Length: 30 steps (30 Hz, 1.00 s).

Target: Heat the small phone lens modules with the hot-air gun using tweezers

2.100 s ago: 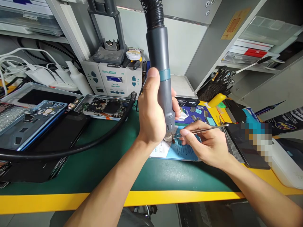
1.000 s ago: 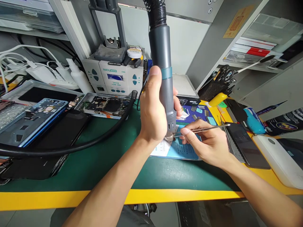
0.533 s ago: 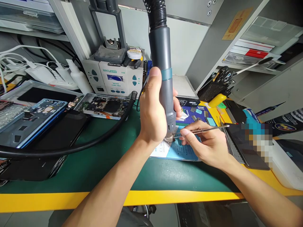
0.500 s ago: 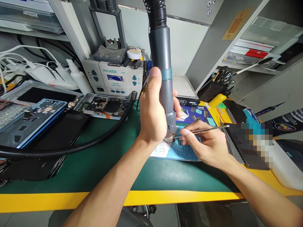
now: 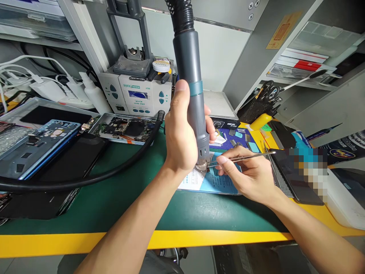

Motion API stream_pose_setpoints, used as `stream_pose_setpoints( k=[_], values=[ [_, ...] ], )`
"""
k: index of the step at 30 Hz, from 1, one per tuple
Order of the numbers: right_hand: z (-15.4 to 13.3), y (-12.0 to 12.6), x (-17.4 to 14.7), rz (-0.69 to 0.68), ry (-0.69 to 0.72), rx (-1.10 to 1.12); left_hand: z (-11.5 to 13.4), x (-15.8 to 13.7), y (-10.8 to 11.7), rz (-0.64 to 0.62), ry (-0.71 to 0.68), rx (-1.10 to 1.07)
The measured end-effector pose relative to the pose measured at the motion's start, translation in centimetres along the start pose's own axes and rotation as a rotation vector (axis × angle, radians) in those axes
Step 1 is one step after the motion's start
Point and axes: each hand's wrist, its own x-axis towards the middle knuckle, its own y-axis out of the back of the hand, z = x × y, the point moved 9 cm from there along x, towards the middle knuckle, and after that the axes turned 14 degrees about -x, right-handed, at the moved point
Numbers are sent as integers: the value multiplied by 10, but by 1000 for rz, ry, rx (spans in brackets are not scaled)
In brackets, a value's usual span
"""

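My left hand [image 5: 182, 137] is wrapped round the grey handle of a hot air gun [image 5: 188, 61], held nearly upright with its metal nozzle pointing down. Between the thumb and fingers of my right hand [image 5: 249, 171] is a pair of metal tweezers [image 5: 245, 156]. The tweezer tips reach to the right side of the nozzle, over a blue and white printed card [image 5: 219, 184]. A small dark piece shows by the tips; the nozzle hides part of it, and I cannot make out its kind.
The hot air station [image 5: 139, 93] stands at the back, its thick black hose [image 5: 114, 175] arching across the left. Opened phones [image 5: 48, 148] and a tray of circuit boards [image 5: 125, 127] lie left. A blue mat with small parts [image 5: 232, 135] and a pen holder [image 5: 258, 104] are right.
My left hand and the hot air gun have shifted slightly left, and the nozzle with them. My right hand and the tweezers have hardly moved.
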Motion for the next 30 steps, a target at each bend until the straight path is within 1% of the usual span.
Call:
stream_pose_setpoints(
  k=[5,10,14,20,25,30],
  values=[
    [-5,5,-1,38,21,28,2,2,2,36,3,-20],
    [7,5,-1,66,-67,63,6,3,4,31,-12,17],
    [14,6,1,103,-91,-4,5,3,4,29,10,19],
    [18,1,0,34,-143,34,7,3,4,34,-16,-18],
    [22,-2,-2,6,-202,63,9,3,5,45,-21,-10],
    [15,-12,-2,-83,-139,125,12,4,6,41,-30,-34]
  ],
)
